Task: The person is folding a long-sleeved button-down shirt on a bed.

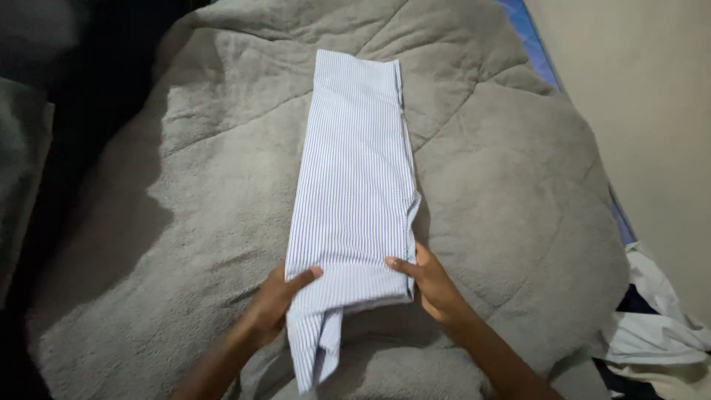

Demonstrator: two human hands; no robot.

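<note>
A person's left hand (270, 307) and right hand (433, 285) grip the near end of a long, narrow, folded shirt of white cotton with fine blue stripes (355, 178). Each hand has its thumb laid on top of the cloth and its fingers curled under the edge, closed on the fabric at either side. A loose tail of the same cloth hangs down between the wrists toward the camera. The folding appears well along: the garment is already brought into a lengthwise strip, and the hands seem placed to lift the near end. The next move would call for an even grip on both sides, so the strip stays square as it turns over. The shirt lies on a thick grey quilted fleece blanket (518, 192), running away from the person. At the right edge, rumpled white and dark clothing (652, 333) lies beside a plain beige wall (652, 96).
</note>
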